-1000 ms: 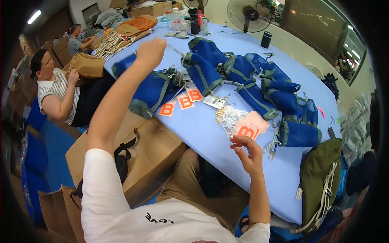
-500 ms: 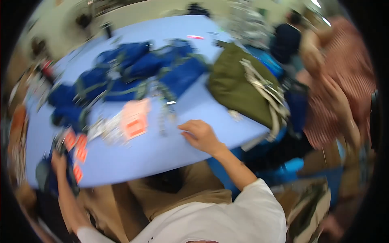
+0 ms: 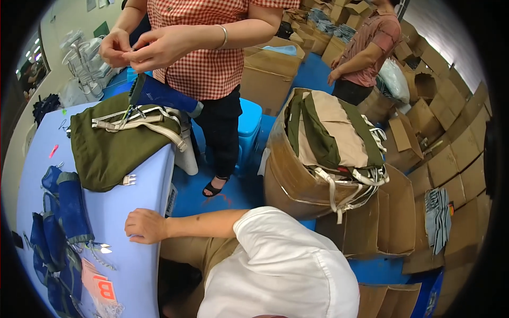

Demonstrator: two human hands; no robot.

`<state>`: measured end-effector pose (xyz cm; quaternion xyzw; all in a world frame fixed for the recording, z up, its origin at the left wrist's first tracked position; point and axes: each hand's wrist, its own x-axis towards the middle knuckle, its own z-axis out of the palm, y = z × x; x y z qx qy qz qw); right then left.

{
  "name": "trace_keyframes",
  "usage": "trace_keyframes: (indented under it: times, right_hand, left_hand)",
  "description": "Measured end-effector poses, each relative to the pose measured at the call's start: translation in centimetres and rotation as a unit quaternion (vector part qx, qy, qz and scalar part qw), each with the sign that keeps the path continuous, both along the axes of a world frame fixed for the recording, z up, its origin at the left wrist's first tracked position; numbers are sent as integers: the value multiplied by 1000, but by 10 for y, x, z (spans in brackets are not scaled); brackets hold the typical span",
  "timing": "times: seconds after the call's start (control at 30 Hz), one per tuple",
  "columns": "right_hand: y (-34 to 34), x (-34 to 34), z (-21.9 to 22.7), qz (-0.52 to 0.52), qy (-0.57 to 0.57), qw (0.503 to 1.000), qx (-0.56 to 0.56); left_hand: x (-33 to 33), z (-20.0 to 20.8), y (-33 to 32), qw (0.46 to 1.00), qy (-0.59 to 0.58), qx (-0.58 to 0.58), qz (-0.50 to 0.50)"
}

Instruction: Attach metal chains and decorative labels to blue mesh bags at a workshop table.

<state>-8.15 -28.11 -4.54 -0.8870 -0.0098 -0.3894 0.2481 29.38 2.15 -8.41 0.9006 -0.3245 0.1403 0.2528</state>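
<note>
My right hand rests on the near edge of the light blue table, fingers loosely bent, a gap by the thumb and nothing seen in it. My left hand is out of the picture. To the left of the right hand lie several blue mesh pouches with grey-green trim and cords. Close to them is a stack of pink cards with orange print, partly over small clear plastic pieces. Beyond the hand an olive green drawstring bag lies flat, with cream straps and a white buckle.
A co-worker in a checked shirt stands past the table, fingertips together, beside a blue pouch. A large carton of olive and beige bags stands on the right. Open cardboard boxes and a blue stool are around.
The view has swung far to the right. My left hand, which was on a dark blue pouch with orange tags, has left the picture. My right hand has come down onto the table edge.
</note>
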Motion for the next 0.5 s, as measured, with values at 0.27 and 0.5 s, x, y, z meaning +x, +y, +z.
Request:
trace_keyframes:
  times: [0.27, 0.5]
  right_hand:
    - [-1, 0, -1, -3, -6, 1000, -12]
    - [0, 2, -2, -4, -16, 1000, -11]
  left_hand:
    - [-2, -11, 62, 999, -32, -12, -23]
    - [-8, -7, 103, 997, -67, -17, -39]
